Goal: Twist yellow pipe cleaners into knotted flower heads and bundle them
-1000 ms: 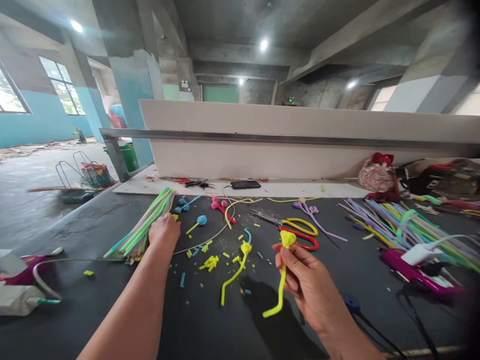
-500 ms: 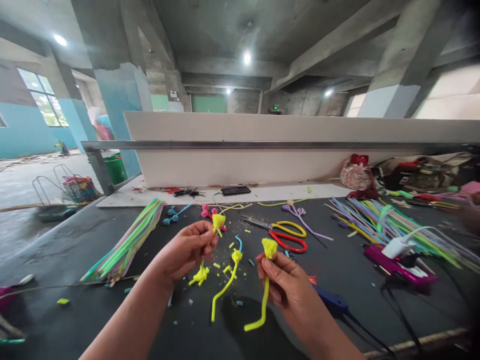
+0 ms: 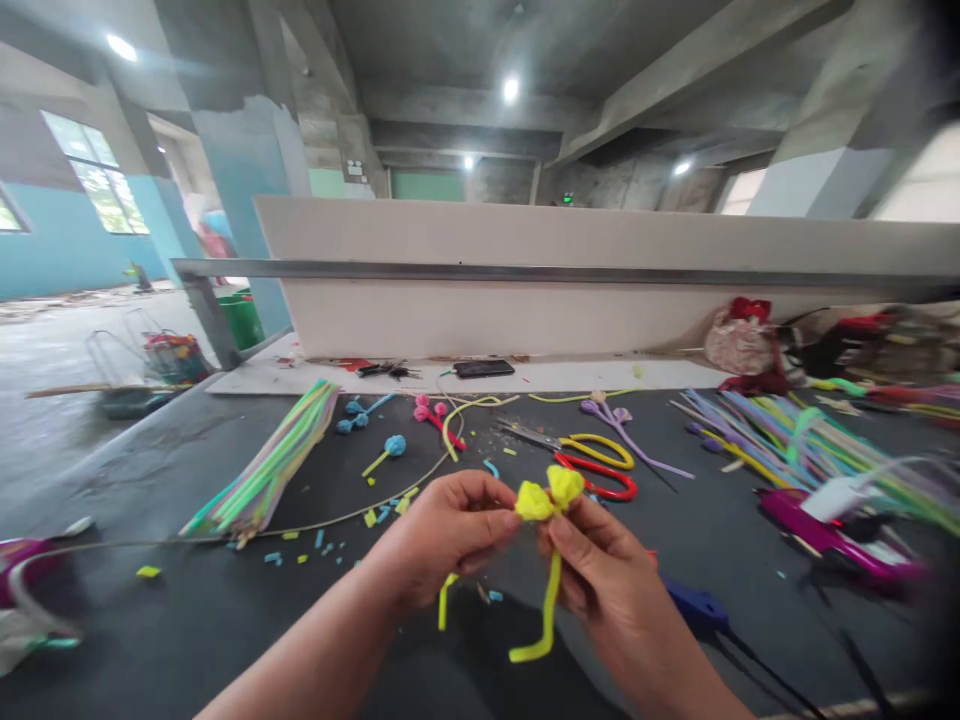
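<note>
I see a green bin [image 3: 241, 320] past the table's [image 3: 120, 640] far L corner, contents hidden from me; bundle of coloured stems [image 3: 270, 460] lies nr the L edge. My L hand [image 3: 450, 520] pinches a yellow bloom [image 3: 532, 502] up against the stemmed yellow bloom [image 3: 565, 487] gripped in my R hand [image 3: 607, 555], both above the tbl. Scissors [image 3: 561, 446] lie just beyond; blue tool [image 3: 694, 607] part-hidden by R hand. Patterned bag [image 3: 739, 342], contents unseen, sits by far edge; purple power strip [image 3: 795, 520] w/ white plug [image 3: 844, 497] nearer me

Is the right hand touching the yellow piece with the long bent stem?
Touching: the head view shows the right hand pinching the yellow piece just below its bunched top.
</note>
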Demonstrator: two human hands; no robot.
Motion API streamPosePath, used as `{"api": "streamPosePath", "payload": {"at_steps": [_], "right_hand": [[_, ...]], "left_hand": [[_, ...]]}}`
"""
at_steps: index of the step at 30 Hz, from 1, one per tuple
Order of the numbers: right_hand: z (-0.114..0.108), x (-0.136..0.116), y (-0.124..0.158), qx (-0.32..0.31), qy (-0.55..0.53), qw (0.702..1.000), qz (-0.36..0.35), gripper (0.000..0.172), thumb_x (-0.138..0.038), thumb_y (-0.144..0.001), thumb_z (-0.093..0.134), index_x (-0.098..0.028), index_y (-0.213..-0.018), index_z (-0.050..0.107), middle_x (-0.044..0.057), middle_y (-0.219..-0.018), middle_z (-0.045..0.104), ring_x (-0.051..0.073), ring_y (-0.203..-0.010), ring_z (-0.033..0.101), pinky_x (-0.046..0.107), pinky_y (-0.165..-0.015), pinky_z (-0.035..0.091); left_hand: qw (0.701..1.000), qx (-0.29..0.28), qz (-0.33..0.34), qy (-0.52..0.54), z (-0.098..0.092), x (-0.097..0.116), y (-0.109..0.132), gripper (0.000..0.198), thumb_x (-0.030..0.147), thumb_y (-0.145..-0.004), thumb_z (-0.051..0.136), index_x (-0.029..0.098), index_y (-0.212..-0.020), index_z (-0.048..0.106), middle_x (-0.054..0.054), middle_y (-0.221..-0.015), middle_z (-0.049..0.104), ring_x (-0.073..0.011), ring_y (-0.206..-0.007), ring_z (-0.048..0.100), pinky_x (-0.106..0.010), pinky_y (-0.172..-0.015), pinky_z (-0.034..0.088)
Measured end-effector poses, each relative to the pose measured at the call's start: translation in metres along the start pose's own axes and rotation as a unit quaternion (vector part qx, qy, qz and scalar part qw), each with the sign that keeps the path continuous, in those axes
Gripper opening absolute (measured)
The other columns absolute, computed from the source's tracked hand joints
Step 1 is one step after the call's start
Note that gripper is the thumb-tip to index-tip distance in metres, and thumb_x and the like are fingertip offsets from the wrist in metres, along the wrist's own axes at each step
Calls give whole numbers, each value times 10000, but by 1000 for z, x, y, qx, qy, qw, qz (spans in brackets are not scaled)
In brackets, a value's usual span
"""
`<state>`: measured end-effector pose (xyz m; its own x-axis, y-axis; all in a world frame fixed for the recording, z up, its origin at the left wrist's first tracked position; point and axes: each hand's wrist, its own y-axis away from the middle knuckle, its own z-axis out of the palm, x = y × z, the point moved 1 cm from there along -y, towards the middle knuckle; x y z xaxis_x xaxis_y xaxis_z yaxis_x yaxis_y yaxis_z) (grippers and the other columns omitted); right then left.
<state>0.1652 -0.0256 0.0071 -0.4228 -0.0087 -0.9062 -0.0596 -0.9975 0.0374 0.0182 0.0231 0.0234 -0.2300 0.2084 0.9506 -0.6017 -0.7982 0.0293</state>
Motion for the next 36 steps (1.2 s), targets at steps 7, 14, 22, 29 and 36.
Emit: {"api": "streamPosePath", "payload": {"at_steps": [7, 14, 22, 29, 36], "right_hand": [[1, -5, -2, 26, -6, 999, 32, 304, -330, -560, 833, -243, -797, 663, -48, -539, 573, 12, -330, 337, 132, -332, 250], [2, -4, 1, 31, -23, 998, 44, 301, -305, -531, 845, -272, -785, 688, -35, -526, 562, 28, -353, 348, 134, -334, 300], [-8, -5, -2, 55, -28, 998, 32, 326, -284, -525, 844, -305, -816, 698, -16, -559, 591, 53, -367, 399, 165, -353, 365], [-8, -6, 1, 33, -2, 999, 31, 282, -289, -567, 822, -296, -821, 701, -14, -554, 581, 52, -336, 354, 191, -330, 356], [-8, -7, 3, 29, -8, 999, 36, 267, -296, -534, 839, -304, -773, 718, 5, -557, 600, 79, -365, 421, 203, -345, 380]], "left_hand": [[996, 35, 13, -78, 6, 5, 2, 176, 293, -680, 663, 138, -696, 580, 63, -484, 500, -20, -360, 330, -163, -354, 210], [986, 69, 21, -150, 8, 2, 5, 93, 232, -684, 621, 140, -694, 611, 65, -489, 470, -40, -414, 342, -165, -387, 247], [964, 100, 137, -204, 17, 6, 9, 155, 223, -677, 666, 136, -801, 699, 18, -636, 567, -69, -542, 433, -182, -496, 340], [945, 110, 158, -263, 18, 5, 13, 141, 184, -711, 594, 131, -738, 722, 11, -605, 566, -74, -531, 431, -183, -480, 331], [952, 113, 134, -251, 17, 3, 12, 112, 138, -665, 574, 139, -676, 685, 30, -577, 536, -65, -512, 415, -168, -453, 310]]}}
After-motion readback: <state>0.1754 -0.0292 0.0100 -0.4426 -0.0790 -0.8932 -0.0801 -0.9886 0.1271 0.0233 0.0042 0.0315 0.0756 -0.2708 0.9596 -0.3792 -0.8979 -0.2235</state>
